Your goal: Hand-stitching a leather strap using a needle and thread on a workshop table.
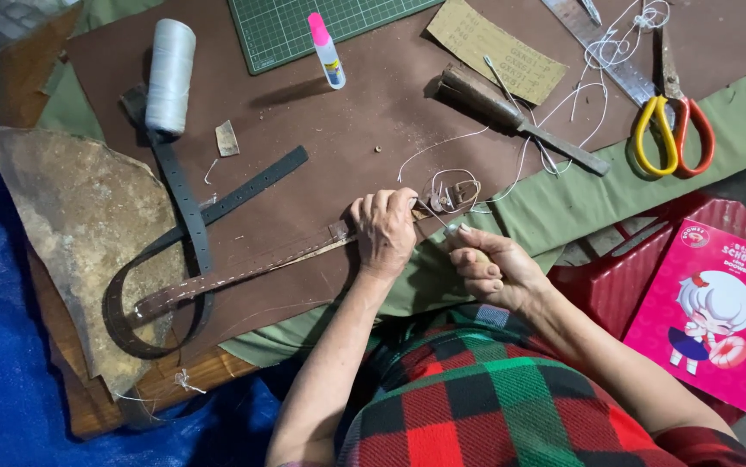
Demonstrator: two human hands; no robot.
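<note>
Brown strap (243, 272), buckle (457, 194) blurred, perhaps awl hidden

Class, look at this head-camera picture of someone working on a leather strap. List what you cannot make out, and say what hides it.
- Tool in the right hand: the closed fingers hide all but a small tip.
- Brown strap under the left hand: the hand covers that stretch.
- Buckle: too small, tangled in white thread.
- Metal ruler: cut off by the top edge.
</note>
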